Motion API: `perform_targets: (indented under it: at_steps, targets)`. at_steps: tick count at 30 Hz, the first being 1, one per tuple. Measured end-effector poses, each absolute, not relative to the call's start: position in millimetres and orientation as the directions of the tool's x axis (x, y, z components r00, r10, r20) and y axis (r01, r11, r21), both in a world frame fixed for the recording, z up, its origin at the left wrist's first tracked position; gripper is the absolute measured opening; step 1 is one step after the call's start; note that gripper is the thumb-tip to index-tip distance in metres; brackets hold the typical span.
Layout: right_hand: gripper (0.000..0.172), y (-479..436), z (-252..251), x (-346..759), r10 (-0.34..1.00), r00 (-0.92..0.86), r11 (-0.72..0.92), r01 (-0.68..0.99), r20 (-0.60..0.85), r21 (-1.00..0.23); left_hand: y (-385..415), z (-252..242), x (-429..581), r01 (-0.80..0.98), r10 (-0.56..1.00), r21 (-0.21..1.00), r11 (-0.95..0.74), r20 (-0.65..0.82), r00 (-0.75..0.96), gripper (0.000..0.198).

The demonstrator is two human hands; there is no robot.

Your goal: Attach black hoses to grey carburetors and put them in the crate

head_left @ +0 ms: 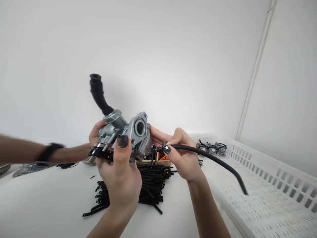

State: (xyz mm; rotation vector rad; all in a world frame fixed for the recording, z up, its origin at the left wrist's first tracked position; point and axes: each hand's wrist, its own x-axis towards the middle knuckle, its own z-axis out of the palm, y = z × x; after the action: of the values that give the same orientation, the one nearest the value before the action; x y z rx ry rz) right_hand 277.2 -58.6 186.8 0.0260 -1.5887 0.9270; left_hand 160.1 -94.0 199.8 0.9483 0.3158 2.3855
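My left hand is closed around a grey metal carburetor, its thumb lying across the front. From the carburetor's top rises a bent black rubber boot. In a pinch between thumb and fingers, my right hand grips a black rubber hose near one end. That end has a small ring-like clip and points at the carburetor's lower side; whether it touches is unclear. The hose's free end curves down to the right. Below my hands lies a pile of cut black hoses.
A white perforated plastic crate stands at the right, with several carburetors at its far end. Behind the pile sits a tray with orange and black items. Another person's arm with a black wristband reaches in from the left, past plastic bags.
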Motion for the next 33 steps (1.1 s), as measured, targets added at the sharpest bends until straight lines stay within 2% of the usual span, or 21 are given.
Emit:
perform_targets:
  at_steps: [5, 9, 12, 17, 22, 24, 28, 33]
  targets:
    - [0.026, -43.6, 178.4, 257.5, 0.506, -0.283, 0.629, -0.526, 0.815, -0.573, -85.0, 194.8, 148.0, -0.355, 0.534, 0.404, -0.843, 0.550, -0.642, 0.036]
    - [0.030, -28.8, 170.6, 240.1, 0.535, -0.270, 0.611, -0.531, 0.801, -0.587, -69.7, 190.3, 129.2, -0.324, 0.540, 0.441, -0.837, 0.571, -0.619, 0.036]
    - [0.027, -15.0, 163.2, 226.2, 0.567, -0.268, 0.590, -0.528, 0.779, -0.610, -54.2, 185.3, 112.7, -0.380, 0.632, 0.512, -0.771, 0.535, -0.560, 0.039]
    - [0.030, 0.4, 151.3, 203.3, 0.760, -0.121, 0.516, -0.486, 0.639, -0.705, -28.3, 174.4, 89.6, -0.452, 0.798, 0.665, -0.595, 0.425, -0.426, 0.042]
    - [0.063, 0.9, 144.3, 193.2, 0.832, 0.036, 0.512, -0.433, 0.553, -0.742, -9.3, 163.1, 75.9, -0.500, 0.885, 0.733, -0.461, 0.338, -0.321, 0.046]
    - [0.071, -0.5, 142.7, 192.2, 0.838, 0.080, 0.525, -0.386, 0.539, -0.759, -4.8, 159.9, 72.8, -0.504, 0.906, 0.755, -0.420, 0.315, -0.283, 0.049]
    - [0.076, -3.0, 141.3, 192.3, 0.847, 0.117, 0.527, -0.319, 0.519, -0.788, -1.3, 157.3, 69.8, -0.494, 0.925, 0.782, -0.380, 0.322, -0.201, 0.048]
    - [0.075, -4.8, 140.0, 192.6, 0.841, 0.119, 0.537, -0.297, 0.527, -0.790, -4.7, 157.8, 68.1, -0.456, 0.919, 0.798, -0.394, 0.345, -0.190, 0.047]
